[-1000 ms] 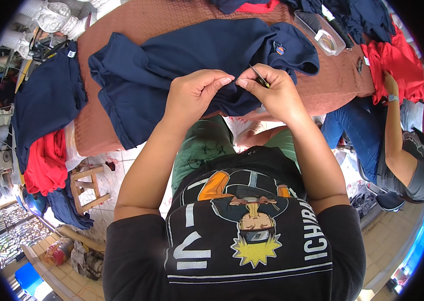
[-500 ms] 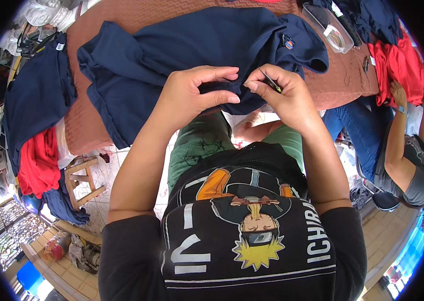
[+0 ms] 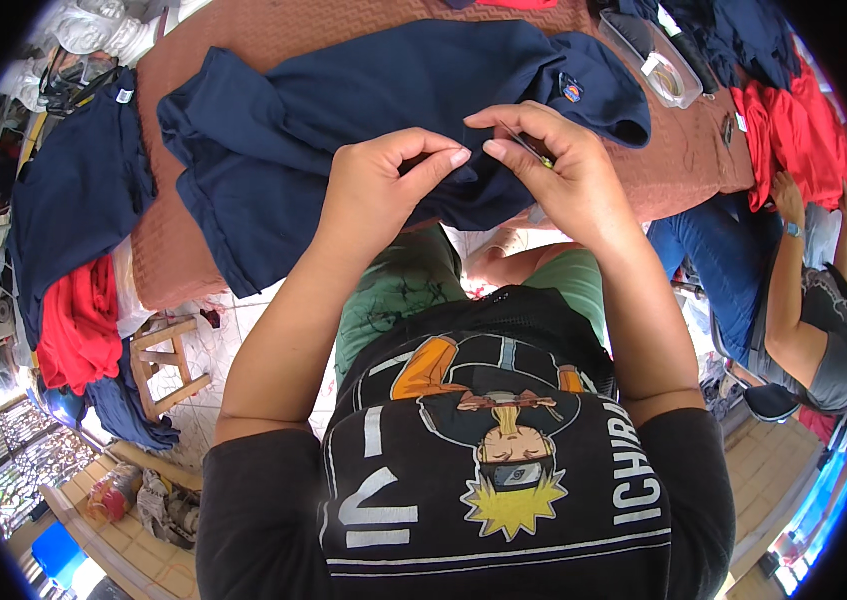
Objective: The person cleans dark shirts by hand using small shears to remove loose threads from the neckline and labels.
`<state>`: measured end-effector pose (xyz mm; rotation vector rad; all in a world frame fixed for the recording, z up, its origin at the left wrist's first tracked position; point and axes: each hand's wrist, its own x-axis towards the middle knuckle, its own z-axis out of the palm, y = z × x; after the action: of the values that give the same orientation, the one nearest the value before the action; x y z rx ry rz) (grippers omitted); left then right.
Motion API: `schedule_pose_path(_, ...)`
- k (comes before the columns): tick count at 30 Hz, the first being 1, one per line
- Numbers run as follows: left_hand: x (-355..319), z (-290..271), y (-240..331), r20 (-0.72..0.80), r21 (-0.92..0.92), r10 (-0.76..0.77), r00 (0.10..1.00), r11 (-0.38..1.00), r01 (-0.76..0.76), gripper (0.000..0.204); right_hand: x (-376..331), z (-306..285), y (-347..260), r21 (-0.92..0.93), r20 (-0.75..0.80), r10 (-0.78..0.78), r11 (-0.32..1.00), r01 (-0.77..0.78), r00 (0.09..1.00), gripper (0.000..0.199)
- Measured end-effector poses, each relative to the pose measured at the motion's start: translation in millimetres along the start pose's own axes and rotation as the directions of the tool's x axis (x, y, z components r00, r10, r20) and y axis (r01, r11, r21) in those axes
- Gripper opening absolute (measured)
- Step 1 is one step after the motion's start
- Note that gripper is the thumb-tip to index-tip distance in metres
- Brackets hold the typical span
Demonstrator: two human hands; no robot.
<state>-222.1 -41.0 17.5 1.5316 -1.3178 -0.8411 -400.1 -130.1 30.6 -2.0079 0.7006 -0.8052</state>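
Observation:
A navy blue garment with a small round badge on it lies spread over the brown-covered table and hangs over its near edge. Above that near edge, my left hand is closed, thumb and fingertips pinched together; what lies between them, if anything, is too small to make out. To its right, my right hand has thumb and index finger apart, level with the left fingertips. Tucked in its curled fingers are slim, pointed thread snips with a yellow-green part; my fingers hide most of them.
The brown quilted table cover carries a clear plastic box at the far right. Navy trousers and red cloth hang at the left. A seated co-worker handles red garments at the right. A wooden stool stands lower left.
My left thumb and fingers have closed from a gap into a pinch. My right hand has risen slightly, its thumb and index finger parting from a pinch.

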Motion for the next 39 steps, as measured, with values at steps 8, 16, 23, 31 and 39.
schedule_pose_path(8, 0.1, -1.7, 2.0, 0.021, -0.047, -0.072, 0.997, 0.996, 0.072, 0.016, -3.7, 5.0, 11.0, -0.154, 0.023, -0.071, 0.985, 0.074, 0.997, 0.020)
schedule_pose_path(16, 0.0, -1.5, -0.2, 0.017, 0.045, 0.065, 0.998, 0.997, -0.066, 0.017, -2.5, -3.3, -2.2, -0.272, 0.114, -0.153, 0.945, 0.179, 0.982, 0.023)
schedule_pose_path(23, 2.4, -7.8, 10.1, 0.126, 0.160, -0.012, 0.992, 0.987, -0.008, 0.016, 0.5, -10.8, -16.0, -0.336, 0.201, -0.167, 0.914, 0.228, 0.965, 0.020)
schedule_pose_path(31, 4.6, -12.9, 1.9, 0.184, 0.004, -0.048, 0.982, 0.999, 0.049, 0.018, 4.0, -37.7, -21.2, -0.216, 0.321, -0.039, 0.970, 0.113, 0.946, 0.023)
schedule_pose_path(39, 4.7, -13.5, 4.9, 0.184, 0.027, -0.045, 0.982, 0.999, 0.041, 0.019, 6.2, -27.1, -19.8, -0.183, 0.353, 0.013, 0.982, 0.056, 0.935, 0.018)
